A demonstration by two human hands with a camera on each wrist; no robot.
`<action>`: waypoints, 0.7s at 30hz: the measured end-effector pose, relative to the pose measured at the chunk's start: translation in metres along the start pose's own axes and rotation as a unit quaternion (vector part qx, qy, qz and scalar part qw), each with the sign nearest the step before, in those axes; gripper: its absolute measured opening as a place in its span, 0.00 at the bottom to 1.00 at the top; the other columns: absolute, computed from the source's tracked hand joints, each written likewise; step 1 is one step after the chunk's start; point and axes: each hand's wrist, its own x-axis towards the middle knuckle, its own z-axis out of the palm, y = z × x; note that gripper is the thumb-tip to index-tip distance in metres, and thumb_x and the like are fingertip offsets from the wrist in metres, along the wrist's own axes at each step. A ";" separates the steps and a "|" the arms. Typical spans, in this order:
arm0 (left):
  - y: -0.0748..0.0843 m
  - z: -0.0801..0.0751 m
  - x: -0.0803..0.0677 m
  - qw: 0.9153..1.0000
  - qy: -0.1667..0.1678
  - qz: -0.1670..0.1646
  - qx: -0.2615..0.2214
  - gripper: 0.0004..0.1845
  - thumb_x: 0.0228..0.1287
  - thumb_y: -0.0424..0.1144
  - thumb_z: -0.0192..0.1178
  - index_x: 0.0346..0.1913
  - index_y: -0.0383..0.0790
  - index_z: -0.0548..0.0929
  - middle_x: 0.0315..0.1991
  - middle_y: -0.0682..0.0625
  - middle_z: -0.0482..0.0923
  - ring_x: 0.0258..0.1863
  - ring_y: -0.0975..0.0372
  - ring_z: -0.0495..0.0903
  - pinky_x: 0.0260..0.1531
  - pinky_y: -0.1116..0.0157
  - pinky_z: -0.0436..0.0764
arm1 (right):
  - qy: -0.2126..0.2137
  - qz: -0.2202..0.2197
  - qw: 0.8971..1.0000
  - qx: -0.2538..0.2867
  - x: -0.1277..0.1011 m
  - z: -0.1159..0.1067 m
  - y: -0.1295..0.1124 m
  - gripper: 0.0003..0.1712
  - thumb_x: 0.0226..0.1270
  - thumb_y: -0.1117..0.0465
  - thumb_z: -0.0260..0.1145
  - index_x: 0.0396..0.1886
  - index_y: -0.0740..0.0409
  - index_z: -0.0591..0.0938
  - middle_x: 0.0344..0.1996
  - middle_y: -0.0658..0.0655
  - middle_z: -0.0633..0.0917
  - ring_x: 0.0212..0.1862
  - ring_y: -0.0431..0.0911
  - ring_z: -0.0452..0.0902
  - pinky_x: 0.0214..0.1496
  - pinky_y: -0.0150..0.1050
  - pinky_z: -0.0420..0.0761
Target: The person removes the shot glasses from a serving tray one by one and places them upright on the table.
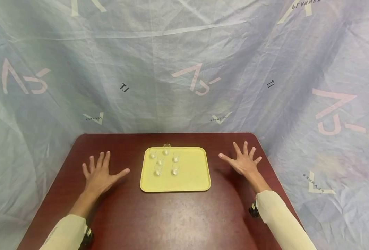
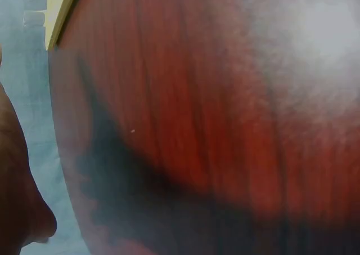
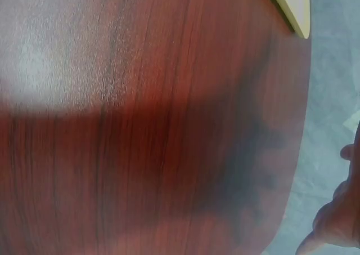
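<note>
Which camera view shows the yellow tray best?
The head view: the whole yellow tray lies on the table between both spread hands, with small clear cups on its far half. The left wrist view shows only a corner, and the right wrist view likewise.

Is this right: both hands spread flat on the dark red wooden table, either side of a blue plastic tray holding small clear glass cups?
Not quite. The tray is yellow plastic, not blue, as the head view shows. The rest holds: left hand and right hand spread either side of it, small clear glass cups on it.
</note>
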 end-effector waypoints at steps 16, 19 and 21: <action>0.016 0.028 -0.017 0.999 -0.013 0.042 -0.030 0.71 0.65 0.82 0.66 0.91 0.30 0.54 0.89 0.26 0.57 0.90 0.30 0.53 0.89 0.27 0.46 | 0.008 -0.016 0.999 0.030 0.003 0.006 0.000 0.71 0.70 0.09 0.53 0.97 0.45 0.48 0.93 0.72 0.49 0.90 0.79 0.48 0.82 0.89 0.58; 0.023 0.036 -0.022 0.998 -0.023 0.044 -0.041 0.71 0.66 0.81 0.66 0.91 0.29 0.54 0.89 0.25 0.57 0.90 0.31 0.55 0.90 0.29 0.49 | 0.017 -0.014 0.999 0.035 0.002 0.008 -0.001 0.71 0.69 0.08 0.52 0.97 0.46 0.50 0.91 0.72 0.56 0.87 0.79 0.57 0.78 0.88 0.65; 0.027 0.041 -0.024 0.997 -0.024 0.050 -0.057 0.69 0.67 0.79 0.67 0.91 0.30 0.56 0.88 0.26 0.59 0.89 0.32 0.56 0.90 0.30 0.50 | 0.022 -0.016 0.999 0.040 0.002 0.009 -0.004 0.71 0.69 0.08 0.52 0.96 0.46 0.51 0.90 0.72 0.59 0.86 0.77 0.60 0.77 0.87 0.67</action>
